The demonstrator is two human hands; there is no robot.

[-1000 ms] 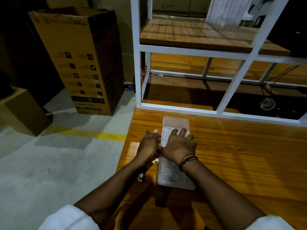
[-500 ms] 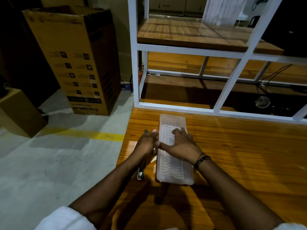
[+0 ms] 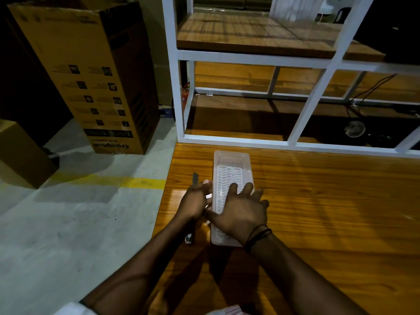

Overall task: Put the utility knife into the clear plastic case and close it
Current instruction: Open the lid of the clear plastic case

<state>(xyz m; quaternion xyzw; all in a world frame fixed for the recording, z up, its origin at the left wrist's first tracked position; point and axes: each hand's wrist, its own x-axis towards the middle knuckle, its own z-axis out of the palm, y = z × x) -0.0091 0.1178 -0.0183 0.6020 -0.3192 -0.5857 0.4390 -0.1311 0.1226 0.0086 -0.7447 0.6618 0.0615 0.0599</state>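
A long clear plastic case with a ribbed lid lies lengthwise on the wooden table, near its left edge. My right hand rests flat on the lid with fingers spread and the thumb at the case's left edge. My left hand is just left of the case, closed around the dark utility knife. The knife lies along the case's side; its far tip and near end stick out of the hand. The left thumb touches the case's left rim.
A white metal shelf frame with wooden boards stands at the table's far edge. The table's left edge drops to a grey floor with a yellow line. A tall cardboard box and a smaller one stand on the floor at left.
My right hand has slid a little toward me along the lid and spread its fingers. The left hand stays beside the case with the knife.
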